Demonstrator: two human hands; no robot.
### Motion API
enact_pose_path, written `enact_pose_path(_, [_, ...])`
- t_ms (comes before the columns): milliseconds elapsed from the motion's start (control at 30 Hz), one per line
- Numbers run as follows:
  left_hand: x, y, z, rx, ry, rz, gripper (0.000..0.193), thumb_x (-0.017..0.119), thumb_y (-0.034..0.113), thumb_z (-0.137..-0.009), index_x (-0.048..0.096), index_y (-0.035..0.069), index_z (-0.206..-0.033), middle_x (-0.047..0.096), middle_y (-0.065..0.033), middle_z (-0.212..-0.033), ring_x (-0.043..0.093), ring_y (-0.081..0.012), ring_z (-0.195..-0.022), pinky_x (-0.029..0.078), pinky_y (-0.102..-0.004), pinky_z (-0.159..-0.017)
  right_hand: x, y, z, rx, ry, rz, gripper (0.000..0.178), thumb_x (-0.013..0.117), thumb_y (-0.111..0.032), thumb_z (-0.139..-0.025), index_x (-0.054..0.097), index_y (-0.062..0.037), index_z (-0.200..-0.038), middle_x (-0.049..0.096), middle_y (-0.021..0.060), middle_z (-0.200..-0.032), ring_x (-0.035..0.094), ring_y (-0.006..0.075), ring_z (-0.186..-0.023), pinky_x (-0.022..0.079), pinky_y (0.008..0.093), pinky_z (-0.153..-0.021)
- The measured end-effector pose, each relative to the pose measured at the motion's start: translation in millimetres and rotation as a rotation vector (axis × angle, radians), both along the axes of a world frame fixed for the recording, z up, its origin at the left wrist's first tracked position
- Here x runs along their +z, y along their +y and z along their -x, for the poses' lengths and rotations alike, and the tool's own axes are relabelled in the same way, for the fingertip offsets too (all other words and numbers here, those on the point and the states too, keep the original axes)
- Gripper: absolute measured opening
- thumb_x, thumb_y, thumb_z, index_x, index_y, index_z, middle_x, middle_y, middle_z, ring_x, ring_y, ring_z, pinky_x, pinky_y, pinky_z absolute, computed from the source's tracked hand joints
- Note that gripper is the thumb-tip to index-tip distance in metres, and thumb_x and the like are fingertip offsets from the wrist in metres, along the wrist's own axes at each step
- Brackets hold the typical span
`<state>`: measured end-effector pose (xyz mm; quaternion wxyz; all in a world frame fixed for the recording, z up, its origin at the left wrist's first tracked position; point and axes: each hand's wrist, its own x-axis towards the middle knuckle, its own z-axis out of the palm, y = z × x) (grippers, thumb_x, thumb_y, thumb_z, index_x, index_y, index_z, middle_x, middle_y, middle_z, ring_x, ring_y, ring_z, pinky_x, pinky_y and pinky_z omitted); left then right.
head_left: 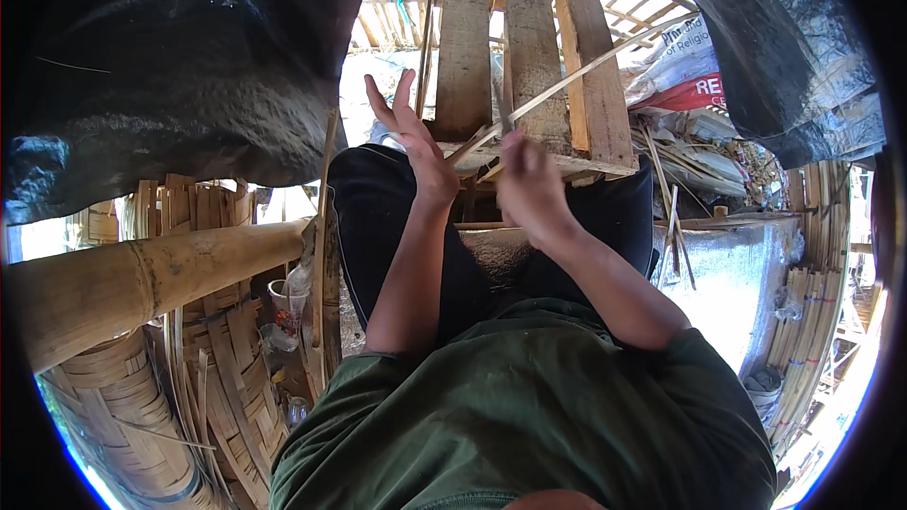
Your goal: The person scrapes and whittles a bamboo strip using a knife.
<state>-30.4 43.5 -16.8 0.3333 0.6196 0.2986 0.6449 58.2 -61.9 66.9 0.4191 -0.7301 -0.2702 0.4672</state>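
My left hand (422, 156) is raised at the near edge of the wooden slat bench, its fingers stretched up and apart. A long thin bamboo strip (586, 71) slants from beside that palm up to the far right, crossing above the slats. Whether the palm presses on the strip's near end, I cannot tell. My right hand (534, 184), somewhat blurred, is closed around the handle of a knife (504, 104). The narrow dark blade points away from me and crosses the strip close to its near end; the handle is mostly hidden in my fist.
The wooden slat bench (534, 47) stands against my knees. A thick bamboo pole (170, 274) juts in at left, above woven bamboo panels (123, 416). Black plastic sheets (179, 76) hang on both sides. Sacks (675, 66) and bamboo scraps (694, 161) lie at right, near bundled strips (803, 321).
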Motion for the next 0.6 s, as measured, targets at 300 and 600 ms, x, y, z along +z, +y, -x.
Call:
enact_pose_path(300, [-5.1,2.1,-0.3,0.106,0.083,-0.053,0.072,0.003,0.044,-0.109,0.038,-0.004,-0.149,0.041,-0.0135,-0.155,0.005,-0.0375,-0.155,-0.001,-0.0508,-0.127,3.1,-0.1,10.7,0.079,0.095,0.23,0.041,0.038,-0.044,-0.11,0.045,-0.0063,-0.094,0.04,-0.002,-0.056,0.037,0.0084,-0.037,0.03,0.0291,-0.032])
enact_pose_path(600, [-6.9,1.4,4.3,0.078,0.117,-0.071,0.069,0.003,0.043,-0.109,0.034,-0.004,-0.15,0.038,-0.0181,-0.154,0.004,-0.0404,-0.155,-0.001,-0.053,-0.126,-16.6,17.0,7.6,0.1,-0.117,-0.231,0.024,0.072,-0.019,-0.095,0.063,0.0007,-0.104,0.055,-0.0026,-0.06,0.043,0.0033,-0.043,0.032,0.0265,-0.04])
